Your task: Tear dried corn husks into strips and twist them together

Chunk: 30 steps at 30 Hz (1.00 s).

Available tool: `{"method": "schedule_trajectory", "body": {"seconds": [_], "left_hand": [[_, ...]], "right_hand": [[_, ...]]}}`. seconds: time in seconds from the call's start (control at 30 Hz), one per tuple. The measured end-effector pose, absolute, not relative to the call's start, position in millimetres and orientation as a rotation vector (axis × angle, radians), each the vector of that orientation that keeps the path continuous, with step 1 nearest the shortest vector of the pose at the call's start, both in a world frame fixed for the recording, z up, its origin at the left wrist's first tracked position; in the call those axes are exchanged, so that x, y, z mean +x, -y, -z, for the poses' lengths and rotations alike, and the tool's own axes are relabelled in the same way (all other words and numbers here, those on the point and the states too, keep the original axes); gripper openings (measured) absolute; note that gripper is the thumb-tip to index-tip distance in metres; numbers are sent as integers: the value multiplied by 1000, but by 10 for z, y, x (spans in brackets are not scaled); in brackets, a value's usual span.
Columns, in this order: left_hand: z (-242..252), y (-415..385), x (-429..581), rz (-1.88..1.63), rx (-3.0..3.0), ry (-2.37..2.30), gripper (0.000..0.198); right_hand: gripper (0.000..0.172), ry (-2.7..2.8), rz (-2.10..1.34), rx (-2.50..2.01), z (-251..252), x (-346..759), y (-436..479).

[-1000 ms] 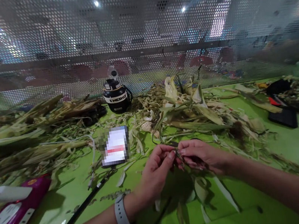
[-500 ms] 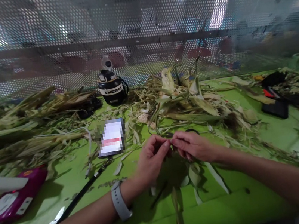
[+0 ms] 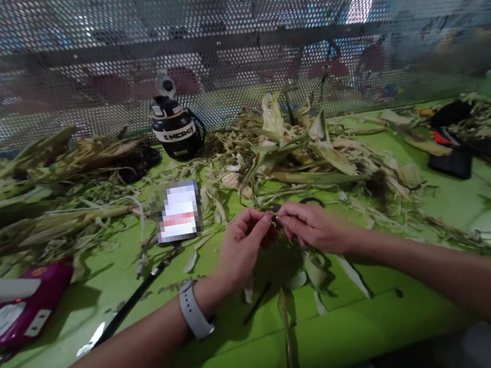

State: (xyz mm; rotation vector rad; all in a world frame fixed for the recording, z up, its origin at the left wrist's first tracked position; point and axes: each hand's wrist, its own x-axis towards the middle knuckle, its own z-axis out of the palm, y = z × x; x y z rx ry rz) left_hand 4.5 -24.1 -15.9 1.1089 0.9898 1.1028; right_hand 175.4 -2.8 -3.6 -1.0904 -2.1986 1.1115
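Centrally, left hand (image 3: 242, 245) and right hand (image 3: 313, 227) pinch husk strip (image 3: 275, 219), fingertips meeting.

Dry corn husk strip (image 3: 276, 221), pinched, ends dangling

The green table (image 3: 115, 360) carries corn husks (image 3: 302, 159), a phone (image 3: 178, 212) and a black jug (image 3: 175, 136).

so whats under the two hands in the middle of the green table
Under the left hand and right hand lie pale curled corn husk strips on the bright green table, in the hands' shadow. Whatever the pinched fingertips grip is hidden between them.
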Motion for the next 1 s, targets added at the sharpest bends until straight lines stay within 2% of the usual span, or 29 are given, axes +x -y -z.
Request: {"method": "schedule_trajectory", "body": {"seconds": [0.3,0.53,0.7,0.83,1.0], "left_hand": [[153,224,20,-1066,947,-878,16],[170,184,-16,-996,836,-799,20],[134,83,-72,-1064,770,-866,20],[100,79,-88,-1046,1042,-980,21],[186,202,-35,-755,1435,-897,24]], "right_hand": [[20,2256,-1017,-1068,-49,1786,27],[18,2180,-1171,-1072,-96,1793,18],[23,2033,-1271,-1077,-147,1862,-43],[27,1895,-1291,-1060,-179,1951,-135],[29,1824,-1313,-1078,-137,2002,-212]]}}
